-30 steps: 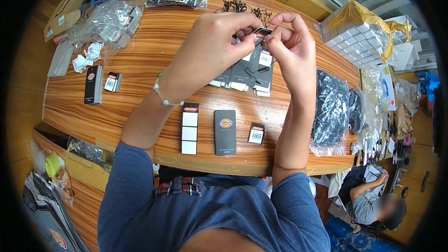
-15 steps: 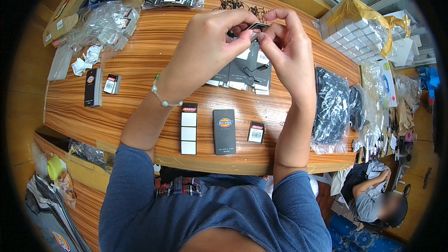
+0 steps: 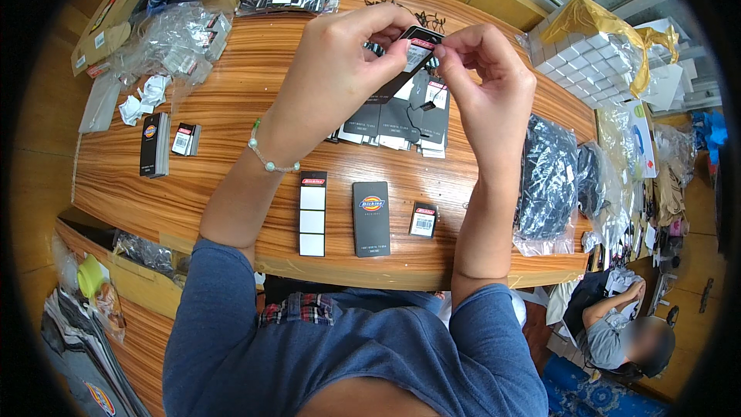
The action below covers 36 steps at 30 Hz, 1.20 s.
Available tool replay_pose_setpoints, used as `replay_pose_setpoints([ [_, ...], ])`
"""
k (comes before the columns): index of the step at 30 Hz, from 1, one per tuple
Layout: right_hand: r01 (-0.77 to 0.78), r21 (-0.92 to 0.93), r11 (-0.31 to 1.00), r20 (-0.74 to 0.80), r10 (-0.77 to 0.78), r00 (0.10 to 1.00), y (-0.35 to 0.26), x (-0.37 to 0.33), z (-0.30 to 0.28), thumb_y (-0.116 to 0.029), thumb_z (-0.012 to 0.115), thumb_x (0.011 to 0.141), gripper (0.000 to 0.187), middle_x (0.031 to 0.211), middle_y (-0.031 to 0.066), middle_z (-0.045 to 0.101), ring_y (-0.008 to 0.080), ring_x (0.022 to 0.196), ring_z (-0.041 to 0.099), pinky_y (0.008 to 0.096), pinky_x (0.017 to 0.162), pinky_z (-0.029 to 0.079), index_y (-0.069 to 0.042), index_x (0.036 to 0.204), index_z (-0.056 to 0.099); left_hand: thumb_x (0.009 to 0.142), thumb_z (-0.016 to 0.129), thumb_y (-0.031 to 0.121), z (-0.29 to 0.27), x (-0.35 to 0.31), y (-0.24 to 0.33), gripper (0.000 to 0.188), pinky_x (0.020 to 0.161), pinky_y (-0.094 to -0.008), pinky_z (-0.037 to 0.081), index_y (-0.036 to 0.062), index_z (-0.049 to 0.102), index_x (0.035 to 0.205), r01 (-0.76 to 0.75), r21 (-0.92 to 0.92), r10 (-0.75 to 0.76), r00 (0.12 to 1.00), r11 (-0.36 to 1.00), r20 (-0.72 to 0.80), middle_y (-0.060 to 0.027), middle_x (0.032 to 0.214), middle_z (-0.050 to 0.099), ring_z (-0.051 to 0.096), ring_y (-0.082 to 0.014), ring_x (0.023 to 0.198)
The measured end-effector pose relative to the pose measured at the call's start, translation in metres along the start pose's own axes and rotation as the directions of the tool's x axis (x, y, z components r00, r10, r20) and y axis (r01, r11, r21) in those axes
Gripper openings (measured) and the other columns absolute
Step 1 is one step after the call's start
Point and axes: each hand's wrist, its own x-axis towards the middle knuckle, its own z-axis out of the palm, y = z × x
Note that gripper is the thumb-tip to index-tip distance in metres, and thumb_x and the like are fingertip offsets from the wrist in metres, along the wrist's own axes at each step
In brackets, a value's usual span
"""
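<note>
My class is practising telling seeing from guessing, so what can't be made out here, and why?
All in the head view:
Held dark tag: partly hidden by the left hand.
Right hand: whether its fingertips grip the tag or only touch it is too small to tell.
Tag pile: partly covered by the left hand and held tag.
Small front tag: fine print too small.
Grey garments: cut off by the dark rim.

Small packing workshop by the look of it: wood-grain bench (image 3: 127,193) with loosely piled hang tags (image 3: 392,122), bagged dark goods (image 3: 546,181), opened cardboard carton (image 3: 112,23), co-worker (image 3: 603,344) seated lower right.
</note>
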Motion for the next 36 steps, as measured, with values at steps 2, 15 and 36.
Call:
replay_pose_setpoints([
  [2,0.003,0.035,0.999,-0.040,-0.001,0.999,-0.001,0.000,0.005,0.003,0.059,0.072,0.009,0.064,0.0053,0.057,0.0098,0.055,0.054,0.0227,0.052,0.044,0.000,0.079,0.054,0.078,0.060,-0.002,0.000,-0.001,0.003,0.021,0.066,-0.0202,0.054,-0.0032,0.060,0.099,0.032,-0.003,-0.032,0.999,0.999,0.005,-0.0065,0.090,0.062,0.060,-0.0086,0.080],
  [15,-0.041,0.066,0.997,-0.036,0.043,0.998,-0.004,-0.002,0.005,0.006,0.059,0.071,0.017,0.069,0.0047,0.058,0.0075,0.061,0.055,0.0205,0.055,0.045,0.000,0.086,0.052,0.077,0.060,-0.001,-0.004,-0.004,0.010,0.023,0.066,-0.0234,0.054,-0.0013,0.060,0.101,-0.074,0.165,0.062,0.995,0.983,0.078,-0.0089,0.096,0.062,0.061,-0.0128,0.080],
  [36,-0.190,0.176,0.966,0.169,0.161,0.972,-0.008,-0.003,0.003,0.007,0.056,0.077,0.024,0.073,0.0035,0.056,0.0058,0.067,0.052,0.0177,0.061,0.042,-0.001,0.095,0.042,0.076,0.059,-0.001,-0.010,-0.008,0.020,0.018,0.063,-0.0283,0.047,0.0004,0.060,0.093,-0.293,0.378,0.274,0.956,0.878,0.106,-0.0113,0.082,0.060,0.060,-0.0222,0.070],
])
